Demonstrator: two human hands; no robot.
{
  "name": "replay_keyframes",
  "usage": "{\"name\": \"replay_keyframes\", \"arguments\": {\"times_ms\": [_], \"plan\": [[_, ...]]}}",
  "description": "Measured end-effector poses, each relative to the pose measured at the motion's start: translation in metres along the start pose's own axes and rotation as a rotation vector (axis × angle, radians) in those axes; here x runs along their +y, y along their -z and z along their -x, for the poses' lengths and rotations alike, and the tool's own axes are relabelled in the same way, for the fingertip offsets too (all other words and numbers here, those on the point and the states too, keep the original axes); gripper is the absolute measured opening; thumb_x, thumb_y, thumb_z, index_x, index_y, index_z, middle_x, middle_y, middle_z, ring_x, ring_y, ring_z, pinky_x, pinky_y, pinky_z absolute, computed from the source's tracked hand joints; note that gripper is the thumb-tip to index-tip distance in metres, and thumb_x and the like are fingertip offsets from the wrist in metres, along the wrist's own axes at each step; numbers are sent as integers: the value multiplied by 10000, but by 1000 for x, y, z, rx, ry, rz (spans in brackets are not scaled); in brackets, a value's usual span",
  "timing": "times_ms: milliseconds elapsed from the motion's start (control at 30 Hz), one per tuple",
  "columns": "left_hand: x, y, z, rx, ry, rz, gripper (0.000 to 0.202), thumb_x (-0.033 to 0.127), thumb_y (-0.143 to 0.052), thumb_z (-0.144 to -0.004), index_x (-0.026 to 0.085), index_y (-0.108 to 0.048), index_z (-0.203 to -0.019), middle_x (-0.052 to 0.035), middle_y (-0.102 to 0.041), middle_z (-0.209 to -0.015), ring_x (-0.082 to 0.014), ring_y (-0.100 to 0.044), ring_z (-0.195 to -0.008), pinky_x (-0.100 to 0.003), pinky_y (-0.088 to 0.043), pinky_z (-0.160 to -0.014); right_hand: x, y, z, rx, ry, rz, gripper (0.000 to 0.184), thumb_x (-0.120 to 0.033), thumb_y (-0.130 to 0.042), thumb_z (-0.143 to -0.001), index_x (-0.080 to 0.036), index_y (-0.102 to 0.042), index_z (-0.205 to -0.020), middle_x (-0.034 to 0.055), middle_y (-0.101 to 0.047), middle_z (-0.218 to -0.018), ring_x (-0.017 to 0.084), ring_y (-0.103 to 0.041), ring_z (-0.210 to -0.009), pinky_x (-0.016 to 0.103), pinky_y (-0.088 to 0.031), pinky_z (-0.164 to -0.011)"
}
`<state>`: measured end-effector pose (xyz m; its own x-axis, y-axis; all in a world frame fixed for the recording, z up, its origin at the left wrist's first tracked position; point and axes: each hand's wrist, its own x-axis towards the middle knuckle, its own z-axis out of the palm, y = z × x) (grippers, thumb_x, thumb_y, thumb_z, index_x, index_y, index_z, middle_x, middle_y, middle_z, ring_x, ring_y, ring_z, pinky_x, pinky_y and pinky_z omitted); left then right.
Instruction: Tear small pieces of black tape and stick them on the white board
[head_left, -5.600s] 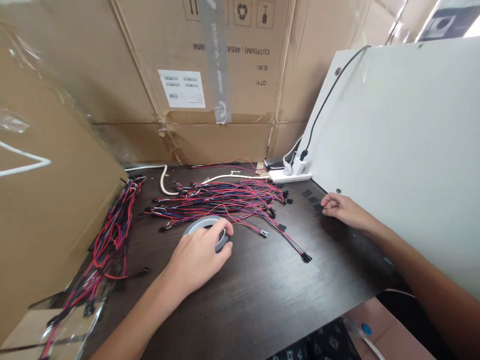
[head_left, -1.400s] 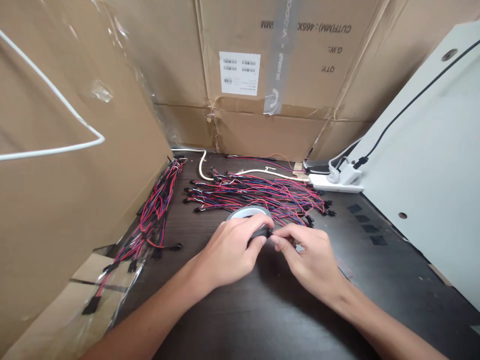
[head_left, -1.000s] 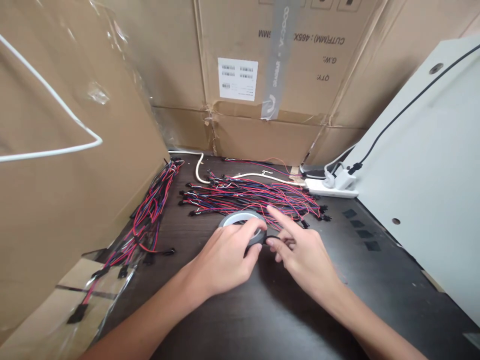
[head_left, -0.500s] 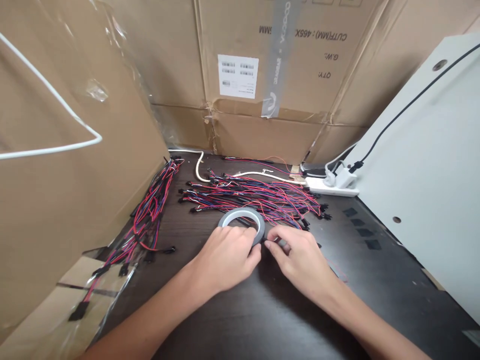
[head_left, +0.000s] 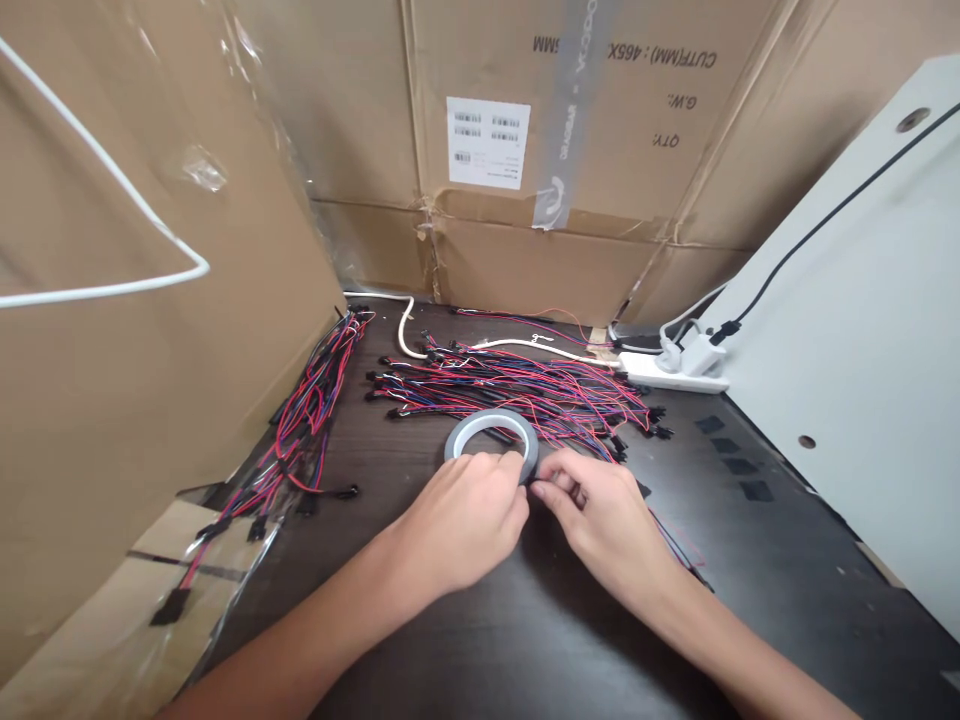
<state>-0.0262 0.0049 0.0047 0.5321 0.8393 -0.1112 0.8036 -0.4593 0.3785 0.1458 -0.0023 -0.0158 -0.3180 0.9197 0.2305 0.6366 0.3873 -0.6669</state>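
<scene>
My left hand is closed on a roll of dark grey tape with a pale inner core, tilted up off the dark table. Right beside the roll's near right edge, my right hand pinches thumb and forefinger together, seemingly on the tape's free end, which the fingertips mostly hide. A thin dark wire with a small connector comes out from behind my right hand; whether its curled fingers hold it I cannot tell. Just behind the roll, many red, blue and black wire harnesses lie spread out.
Another bundle of harnesses lies along the cardboard on the left. A white power strip with plugs stands at the back right, by a white panel. Black tape pieces are stuck to the table. A large carton closes the back.
The view has shifted slightly. My hands keep nearly the same pose at the roll, with the fingertips still together. The wire behind my right hand, blurred before, now shows clearly.
</scene>
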Motion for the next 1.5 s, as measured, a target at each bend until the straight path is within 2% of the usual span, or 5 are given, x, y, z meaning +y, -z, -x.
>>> {"name": "replay_keyframes", "arguments": {"times_ms": [100,267,567,1267,1500], "plan": [[1,0,0,-2,31,-5,216,193,-358,-921,154,-571,-933,-86,-666,-863,-308,-667,-834,-436,-519,-718,-1,-1,1,0,-67,15,150,-117,-548,-822,-172,-566,-961,-60,-477,-556,108,-434,-480,218,-327,-501],[3,1,-1,27,83,-36,197,224,-397,-894,171,-586,-872,-73,-673,-831,-314,-674,-799,-437,-523,-686,-2,-3,1,-4,-115,12,39,-155,-551,-829,-176,-526,-850,-58,-476,-542,104,-419,-456,221,-298,-480],[2,1,-3,7,57,-95,328,290,-351,-943,158,-643,-871,-90,-684,-809,-320,-678,-779,-462,-531,-691,1,-5,2,-95,99,87,263,-67,-438,-872,-157,-507,-635,16,-558,-632,127,-485,-583,258,-315,-568],[-3,2,-2,77,9,-145,337,273,-398,-887,159,-706,-813,-89,-693,-766,-292,-665,-718,-410,-503,-649,3,-1,2,-197,120,49,240,-87,-427,-909,-152,-530,-703,20,-542,-704,125,-469,-636,264,-305,-601],[-5,3,-3,147,-33,-145,312,284,-439,-878,178,-660,-684,-47,-637,-655,-214,-601,-636,-311,-327,-551,5,-2,3,-41,402,224,316,-73,-390,-917,-145,-510,-634,9,-451,-607,114,-347,-546,279,-247,-548]]}}
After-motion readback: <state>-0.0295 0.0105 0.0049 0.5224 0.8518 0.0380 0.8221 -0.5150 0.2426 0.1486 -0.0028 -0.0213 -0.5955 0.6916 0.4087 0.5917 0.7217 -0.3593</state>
